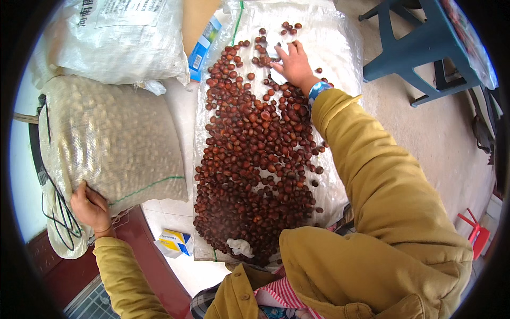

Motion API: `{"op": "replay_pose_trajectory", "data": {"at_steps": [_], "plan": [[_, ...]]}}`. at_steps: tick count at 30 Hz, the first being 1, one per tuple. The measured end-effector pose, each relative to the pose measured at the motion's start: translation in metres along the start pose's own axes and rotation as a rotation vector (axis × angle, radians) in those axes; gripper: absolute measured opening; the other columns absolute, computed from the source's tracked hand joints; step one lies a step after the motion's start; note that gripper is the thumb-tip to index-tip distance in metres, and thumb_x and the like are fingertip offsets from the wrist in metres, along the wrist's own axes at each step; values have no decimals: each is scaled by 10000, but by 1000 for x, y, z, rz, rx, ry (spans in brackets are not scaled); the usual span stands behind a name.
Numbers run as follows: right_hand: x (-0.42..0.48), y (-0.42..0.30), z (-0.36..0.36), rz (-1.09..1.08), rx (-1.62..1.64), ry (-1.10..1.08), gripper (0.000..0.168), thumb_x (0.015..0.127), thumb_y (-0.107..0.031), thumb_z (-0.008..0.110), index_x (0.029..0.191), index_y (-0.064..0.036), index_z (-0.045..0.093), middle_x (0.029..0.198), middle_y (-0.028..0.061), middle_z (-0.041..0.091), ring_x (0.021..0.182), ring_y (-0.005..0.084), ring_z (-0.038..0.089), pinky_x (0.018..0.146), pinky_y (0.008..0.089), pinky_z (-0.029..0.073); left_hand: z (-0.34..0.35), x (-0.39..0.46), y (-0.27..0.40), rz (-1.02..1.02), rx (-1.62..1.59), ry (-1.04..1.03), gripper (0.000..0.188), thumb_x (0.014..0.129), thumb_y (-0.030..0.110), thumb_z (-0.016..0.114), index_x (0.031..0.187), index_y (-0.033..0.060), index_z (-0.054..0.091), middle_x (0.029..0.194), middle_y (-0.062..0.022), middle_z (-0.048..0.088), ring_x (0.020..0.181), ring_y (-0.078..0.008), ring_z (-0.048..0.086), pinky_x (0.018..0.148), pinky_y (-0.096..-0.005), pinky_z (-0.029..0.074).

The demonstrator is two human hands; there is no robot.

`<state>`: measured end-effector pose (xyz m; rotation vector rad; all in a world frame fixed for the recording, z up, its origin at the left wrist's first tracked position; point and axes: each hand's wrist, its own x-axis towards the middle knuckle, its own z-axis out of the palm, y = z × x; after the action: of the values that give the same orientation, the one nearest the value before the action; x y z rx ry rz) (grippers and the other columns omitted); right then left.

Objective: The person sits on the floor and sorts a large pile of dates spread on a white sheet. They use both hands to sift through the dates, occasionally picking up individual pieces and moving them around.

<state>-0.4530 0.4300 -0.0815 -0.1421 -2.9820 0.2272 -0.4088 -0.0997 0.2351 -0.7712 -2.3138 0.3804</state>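
Note:
Many round reddish-brown nuts, apparently chestnuts (255, 147), lie spread over a white woven plastic sack (326, 36) laid flat in front of me. At the far part of the sack my right hand (294, 63) reaches over some of the nuts, fingers spread, beside a crumpled piece of white paper (278, 76); whether its fingertips grip the paper I cannot tell. My left hand (91, 205) rests at the lower edge of a full translucent woven sack (115, 139), its fingers bent against the weave. A wad of white tissue (240, 247) lies on the nuts close to my body.
Another stuffed white sack (119, 44) bears printing at the upper left. Nearby are a blue carton (204, 48), a small yellow-and-blue packet (174, 242) and a black cable (59, 223). To the right stand a blue plastic stool (418, 48) and a red plastic object (478, 235).

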Motion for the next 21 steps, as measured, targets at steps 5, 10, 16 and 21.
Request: {"op": "replay_pose_trajectory", "data": {"at_steps": [5,10,16,21], "plan": [[3,2,10,-138,48,152,173,839,-164,556,1008,-141,584,1040,135,579,1056,338,525,864,408,462,0,0,1,-26,23,-36,169,884,43,549,1034,26,625,718,-142,513,669,-327,488,614,-406,388],[29,34,-5,126,40,192,253,796,-159,643,1035,-98,589,1019,135,613,938,345,563,817,418,487,0,5,3,10,27,-28,196,878,34,555,1065,36,612,711,-128,508,661,-316,483,609,-400,387],[20,35,-32,-97,264,215,187,756,-143,694,927,-114,624,1013,118,598,999,347,543,879,429,466,-1,9,8,43,-13,25,222,870,0,550,1084,41,594,727,-118,500,659,-311,478,615,-397,387],[-31,1,-12,-218,214,-68,371,843,-297,658,1174,-156,568,1439,110,369,1358,359,297,1066,557,283,3,4,4,36,5,15,220,872,13,553,1087,34,598,723,-117,511,665,-309,484,612,-396,388]]}}
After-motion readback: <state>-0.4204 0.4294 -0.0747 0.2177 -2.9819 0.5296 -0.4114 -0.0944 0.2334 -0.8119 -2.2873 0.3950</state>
